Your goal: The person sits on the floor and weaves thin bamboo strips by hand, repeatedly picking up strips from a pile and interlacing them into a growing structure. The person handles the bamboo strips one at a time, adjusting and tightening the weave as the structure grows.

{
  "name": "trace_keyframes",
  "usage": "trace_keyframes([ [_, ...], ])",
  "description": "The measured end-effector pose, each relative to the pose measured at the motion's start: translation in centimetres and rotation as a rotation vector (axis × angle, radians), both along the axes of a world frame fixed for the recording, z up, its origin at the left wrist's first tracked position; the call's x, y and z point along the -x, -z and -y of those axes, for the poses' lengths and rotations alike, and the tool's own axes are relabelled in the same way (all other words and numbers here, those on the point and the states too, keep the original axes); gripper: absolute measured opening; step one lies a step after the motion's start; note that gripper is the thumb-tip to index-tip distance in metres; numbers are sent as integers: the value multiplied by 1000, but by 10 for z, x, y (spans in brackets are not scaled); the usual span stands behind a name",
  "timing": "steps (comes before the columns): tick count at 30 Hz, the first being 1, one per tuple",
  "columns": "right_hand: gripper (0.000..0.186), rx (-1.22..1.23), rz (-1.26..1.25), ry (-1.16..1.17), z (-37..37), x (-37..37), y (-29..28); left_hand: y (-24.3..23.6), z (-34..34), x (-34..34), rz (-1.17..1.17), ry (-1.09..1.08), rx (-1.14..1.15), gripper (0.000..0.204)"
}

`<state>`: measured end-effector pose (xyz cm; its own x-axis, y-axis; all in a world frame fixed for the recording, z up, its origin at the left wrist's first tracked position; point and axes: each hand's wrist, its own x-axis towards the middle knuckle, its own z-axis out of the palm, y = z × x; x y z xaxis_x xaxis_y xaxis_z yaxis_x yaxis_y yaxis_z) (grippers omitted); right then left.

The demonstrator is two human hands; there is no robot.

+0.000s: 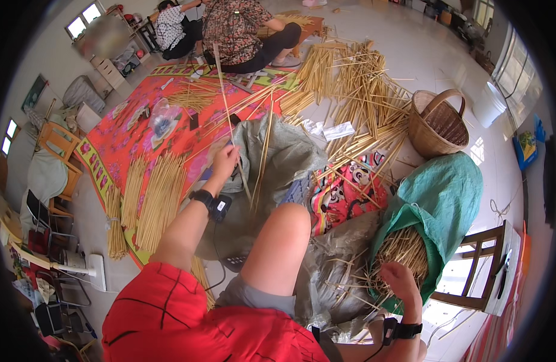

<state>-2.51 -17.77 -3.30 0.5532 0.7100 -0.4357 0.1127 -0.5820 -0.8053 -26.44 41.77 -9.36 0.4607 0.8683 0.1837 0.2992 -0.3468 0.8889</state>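
My left hand [225, 160] is closed around a long, thin straw stalk [224, 99], which stands nearly upright and leans a little left at its top. Below that hand a grey-green woven sack [290, 158] lies spread by my knee, with a few more stalks [267, 142] rising from it. To the right, my right hand [400, 280] is at the mouth of a green woven sack [444, 187] stuffed with straw pieces [407, 250]. Its fingers are curled together, and what they hold, if anything, cannot be made out.
Straw bundles [160, 202] lie on a red floral mat [187, 120] at left. Loose straw [362, 84] covers the floor ahead, beside a wicker basket [432, 130]. Two people [236, 33] sit at the far end. A wooden-framed stool [480, 265] stands at right.
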Motion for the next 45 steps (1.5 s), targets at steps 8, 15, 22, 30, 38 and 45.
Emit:
trace_keyframes([
  [8, 23, 79, 72, 21, 10, -11, 15, 113, 33, 40, -473, -91, -206, 25],
  [15, 23, 94, 118, 6, 8, -14, 16, 139, 32, 41, -575, 11, -158, 24],
  [22, 23, 72, 193, -101, -6, -19, 6, 105, -20, 32, -485, -32, -54, 30],
  [30, 32, 366, 373, -294, 19, -15, 23, -116, 83, -181, -299, 647, 286, 24],
  [38, 34, 472, 236, -376, 32, -9, 46, -168, 323, -255, -180, 1203, 719, 23],
  [45, 22, 656, 348, -82, 30, -24, 61, -38, 419, -230, -494, 1191, 690, 23],
])
